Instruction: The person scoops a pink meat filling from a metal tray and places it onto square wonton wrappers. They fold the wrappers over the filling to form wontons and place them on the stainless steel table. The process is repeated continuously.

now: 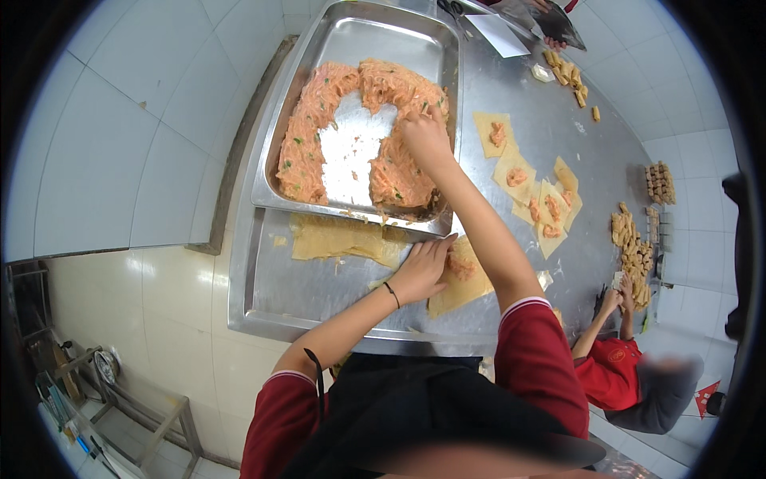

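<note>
A deep metal tray (407, 24) holds pink minced meat filling (307, 148) flecked with green. My right hand (425, 137) reaches into the right side of this filling, its fingers curled into the meat and the fingertips hidden. Below the tray, my left hand (424, 270) lies with fingers stretched out at the edge of a thin yellow wrapper sheet (455, 299). That sheet carries a dab of filling (463, 265). To the left of my left hand, a stack of yellow wrapper sheets (343, 242) sits partly under the tray's front edge.
Several wrapper sheets topped with filling (516, 177) lie right of the tray on the metal table (511, 96). Rolled pieces (634, 243) are piled farther right, others (566, 73) at the back. A co-worker in red (610, 371) handles something at right; another person's hand (554, 44) shows at the back.
</note>
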{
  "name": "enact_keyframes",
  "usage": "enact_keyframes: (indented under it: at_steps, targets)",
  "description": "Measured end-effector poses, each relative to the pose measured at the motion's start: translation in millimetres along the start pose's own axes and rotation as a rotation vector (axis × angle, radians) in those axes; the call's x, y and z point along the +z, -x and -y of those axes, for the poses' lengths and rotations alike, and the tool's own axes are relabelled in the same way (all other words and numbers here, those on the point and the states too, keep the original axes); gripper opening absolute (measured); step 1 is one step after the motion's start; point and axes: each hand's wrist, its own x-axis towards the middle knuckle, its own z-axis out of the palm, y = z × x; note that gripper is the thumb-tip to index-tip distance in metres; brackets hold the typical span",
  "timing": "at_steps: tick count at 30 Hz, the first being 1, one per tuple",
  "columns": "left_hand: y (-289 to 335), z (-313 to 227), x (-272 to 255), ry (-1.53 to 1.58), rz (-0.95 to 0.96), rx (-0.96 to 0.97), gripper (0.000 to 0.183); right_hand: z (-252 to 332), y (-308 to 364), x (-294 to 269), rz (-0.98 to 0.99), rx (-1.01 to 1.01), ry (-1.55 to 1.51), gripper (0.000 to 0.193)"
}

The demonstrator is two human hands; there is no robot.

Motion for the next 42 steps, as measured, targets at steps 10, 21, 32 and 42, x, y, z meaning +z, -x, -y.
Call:
enact_keyframes:
  at_steps: [10, 21, 32, 42]
  targets:
    - [-1, 1, -1, 0.020, -0.005, 0.001, 0.096, 0, 22, -6, -0.023, -0.036, -0.014, 0.009]
    - [0, 1, 3, -0.015, 0.035, -0.003, 0.097, -19, 143, -57, -0.158, 0.169, -0.899, 0.030]
    - [-6, -3, 1, 0.021, 0.062, -0.065, 0.098, 69, 302, -45, -0.192, 0.689, -0.490, 0.028]
    - [-2, -7, 10, -0.113, -0.174, -0.105, 0.044, 52, 293, -49, -0.180, 0.595, -0.767, 0.032]
